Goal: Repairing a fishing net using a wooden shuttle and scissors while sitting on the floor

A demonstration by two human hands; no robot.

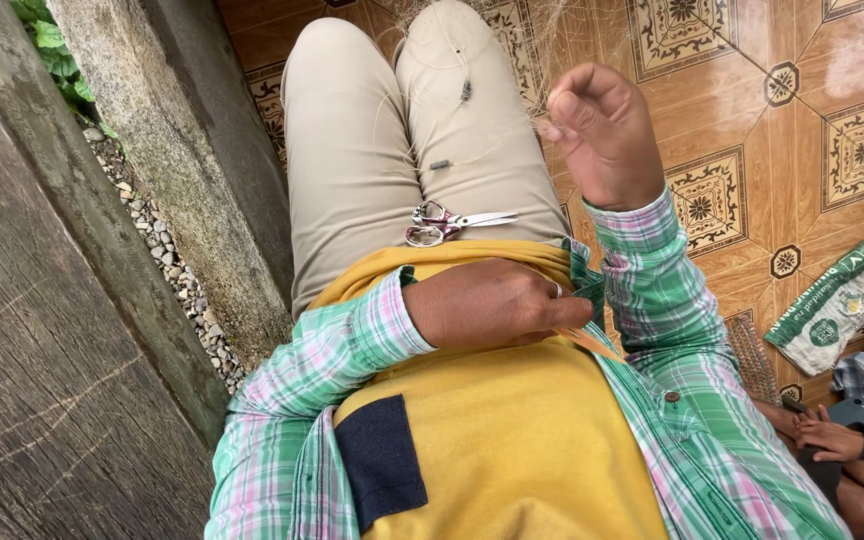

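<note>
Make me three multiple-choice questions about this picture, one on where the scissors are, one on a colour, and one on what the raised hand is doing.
1. Where do the scissors lie?
A. on the tiled floor
B. on the person's lap
C. in the left hand

2. What colour is the shirt under the plaid overshirt?
A. yellow
B. white
C. red

3. What is the state of the right hand?
A. flat and open on the knee
B. raised, fingers pinched on fine net threads
C. gripping the scissors

Answers:
1. B, the scissors rest on the beige trousers just above the shirt hem.
2. A, the front of the shirt is yellow with a dark patch.
3. B, the right hand is lifted with fingertips closed on thin threads, while the left hand rests against the belly holding a slim orange-tan tool.
</note>
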